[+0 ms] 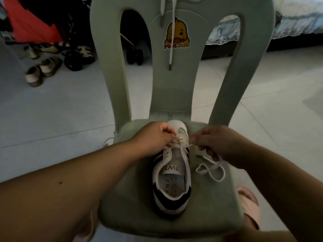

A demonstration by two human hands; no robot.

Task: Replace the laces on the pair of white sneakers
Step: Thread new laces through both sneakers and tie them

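A white sneaker (172,179) with dark trim stands on the seat of a pale green plastic chair (206,206), toe pointing toward the backrest. My left hand (155,135) pinches the white lace at the lower eyelets on the shoe's left side. My right hand (215,142) grips the same lace (209,170) on the right; its loose end curls in loops on the seat beside the shoe. Another white lace (172,37) hangs over the chair's backrest, across a duck sticker. A second white sneaker (108,142) peeks out behind the chair's left edge, on the floor.
Pale tiled floor (52,110) surrounds the chair. Several shoes and sandals (43,69) lie at the back left near stroller wheels (134,55) and hanging clothes. A bed (297,20) stands at the back right. My foot in a pink slipper (250,203) is beside the chair's right front.
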